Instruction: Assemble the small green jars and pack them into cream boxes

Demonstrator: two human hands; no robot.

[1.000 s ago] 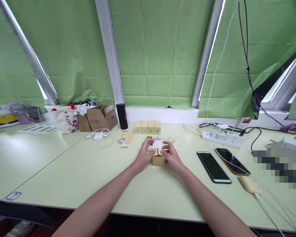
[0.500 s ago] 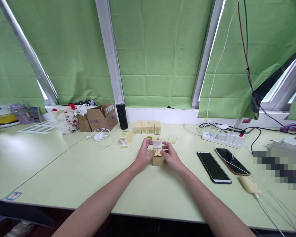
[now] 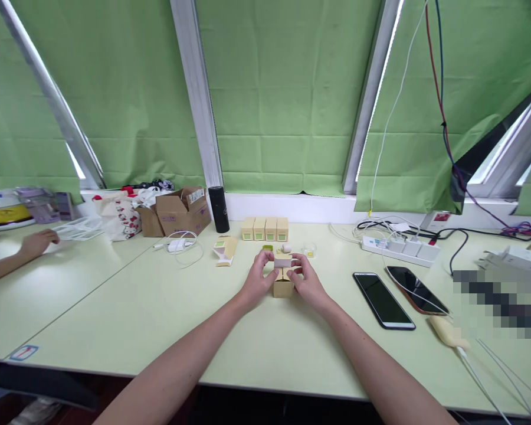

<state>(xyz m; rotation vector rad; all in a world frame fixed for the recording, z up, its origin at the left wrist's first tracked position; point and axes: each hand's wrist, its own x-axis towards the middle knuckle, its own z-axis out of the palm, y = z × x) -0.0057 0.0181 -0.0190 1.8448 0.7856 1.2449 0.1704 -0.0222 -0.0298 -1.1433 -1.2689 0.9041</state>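
Observation:
A small brown cardboard box (image 3: 282, 288) stands on the table between my two hands. Its lid flap (image 3: 282, 264) is raised at the far side, white inside, and the two short side flaps are folded in. My left hand (image 3: 261, 278) grips the box's left side, thumb on the near top edge and fingers at the lid flap. From the right, my right hand (image 3: 308, 282) holds it the same way. Just beyond lie a small white rounded item (image 3: 287, 248), a green piece (image 3: 268, 247) and a small clear container (image 3: 310, 250). The box's inside is hidden.
Several matching small boxes (image 3: 265, 229) stand in a row at the back. An opened carton (image 3: 225, 251) lies left of them, near a black bottle (image 3: 219, 209). Phones (image 3: 384, 300) and a power strip (image 3: 400, 250) are right. Another person's hand (image 3: 39, 243) rests far left.
The lid flap has tipped lower toward me, showing its brown outer edge. Another person's hand and forearm have come into view at the far left. My hands have barely moved.

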